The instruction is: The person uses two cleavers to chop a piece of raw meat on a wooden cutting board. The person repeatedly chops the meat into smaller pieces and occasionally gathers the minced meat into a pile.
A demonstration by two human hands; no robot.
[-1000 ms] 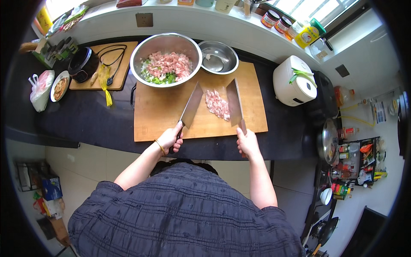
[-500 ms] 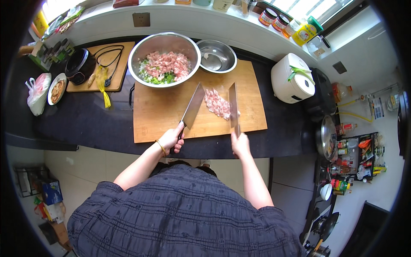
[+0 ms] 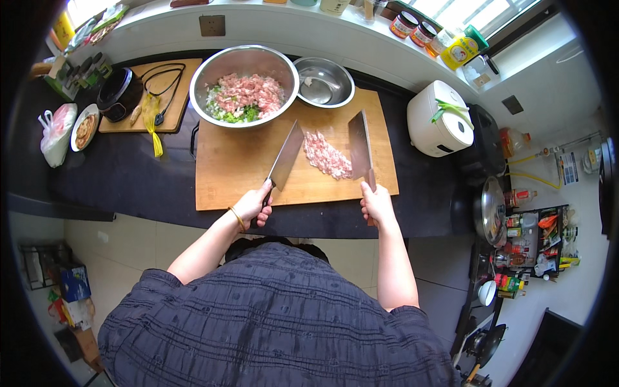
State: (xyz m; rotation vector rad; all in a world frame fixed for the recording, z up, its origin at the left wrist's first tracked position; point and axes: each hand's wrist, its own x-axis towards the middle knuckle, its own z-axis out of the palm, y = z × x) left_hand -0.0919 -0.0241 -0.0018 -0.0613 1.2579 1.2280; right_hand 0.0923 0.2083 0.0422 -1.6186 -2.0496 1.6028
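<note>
My left hand (image 3: 253, 206) grips the dark handle of a cleaver (image 3: 285, 155), its blade slanting just left of a patch of chopped raw meat (image 3: 327, 157). On the meat's right side, a second cleaver (image 3: 361, 143) is held by its brown handle in my right hand (image 3: 378, 205). Both blades stand apart from each other with the meat between them on a wooden cutting board (image 3: 238, 174). At the board's far left rests a large steel bowl (image 3: 201, 97) with minced meat and chopped greens. Beside it sits a smaller steel bowl (image 3: 342, 91) with a little residue inside.
A white rice cooker (image 3: 422, 119) with green onion on its lid stands to the right. Leftward are a smaller board (image 3: 129, 122) bearing a black appliance (image 3: 119, 93), a plate of food (image 3: 85, 128) and a plastic bag (image 3: 57, 138). Jars (image 3: 404, 26) line the sill.
My right cleaver has moved from the meat's right edge up and rightward, its broad blade face now showing. The left cleaver stays nearly where it was, on the meat's left.
</note>
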